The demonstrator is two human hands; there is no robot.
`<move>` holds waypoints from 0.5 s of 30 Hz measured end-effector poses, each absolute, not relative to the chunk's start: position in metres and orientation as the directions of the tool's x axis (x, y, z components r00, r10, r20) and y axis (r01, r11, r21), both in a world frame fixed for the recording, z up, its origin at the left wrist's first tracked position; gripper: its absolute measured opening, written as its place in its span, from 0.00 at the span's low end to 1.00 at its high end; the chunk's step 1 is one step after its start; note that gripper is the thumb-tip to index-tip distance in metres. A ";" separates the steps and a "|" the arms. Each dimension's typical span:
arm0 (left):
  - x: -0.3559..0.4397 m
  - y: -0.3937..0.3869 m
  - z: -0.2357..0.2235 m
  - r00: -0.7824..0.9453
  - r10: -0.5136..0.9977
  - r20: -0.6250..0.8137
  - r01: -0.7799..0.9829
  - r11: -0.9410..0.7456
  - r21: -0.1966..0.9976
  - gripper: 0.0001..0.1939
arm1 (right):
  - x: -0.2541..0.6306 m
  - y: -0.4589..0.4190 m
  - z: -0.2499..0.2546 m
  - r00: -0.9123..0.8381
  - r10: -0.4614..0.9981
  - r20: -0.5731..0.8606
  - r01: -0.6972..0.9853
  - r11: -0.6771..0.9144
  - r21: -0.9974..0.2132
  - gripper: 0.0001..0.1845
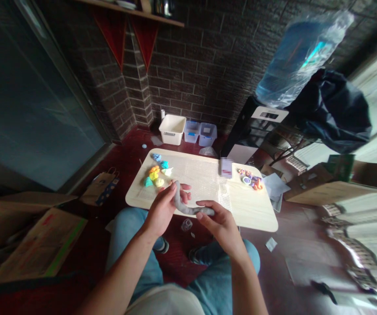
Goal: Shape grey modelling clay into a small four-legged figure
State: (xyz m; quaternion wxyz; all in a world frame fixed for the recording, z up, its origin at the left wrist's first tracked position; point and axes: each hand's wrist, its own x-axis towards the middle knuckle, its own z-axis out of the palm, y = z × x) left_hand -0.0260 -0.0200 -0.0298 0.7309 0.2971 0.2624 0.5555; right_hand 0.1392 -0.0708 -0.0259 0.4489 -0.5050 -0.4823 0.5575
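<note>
- Grey clay: bent, above the surface's near edge.
- Left hand: holding one end.
- Right hand: pinching the other end.

From where I stood, I could read no words or numbers anywhere. The cardboard box on the left carried a red printed mark, too smudged to make out. The small upright pack on the table showed reddish lines, blurred past reading. On the pale front panel of the water dispenser, any lettering was too tiny for me.
</note>
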 end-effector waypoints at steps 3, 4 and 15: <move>-0.026 -0.023 -0.028 0.387 0.914 -0.120 -0.566 0.338 0.752 0.14 | 0.140 -0.073 -0.012 -0.211 0.976 -0.054 0.165 -0.019 -0.986 0.33; -0.026 -0.024 -0.028 0.442 0.885 -0.144 -0.536 0.390 0.749 0.15 | 0.140 -0.073 -0.008 -0.236 0.971 -0.034 0.210 0.017 -0.977 0.39; -0.016 -0.027 -0.033 0.594 0.746 -0.300 -0.451 0.618 0.644 0.25 | 0.139 -0.066 0.002 -0.126 0.992 0.022 0.626 0.097 -0.774 0.53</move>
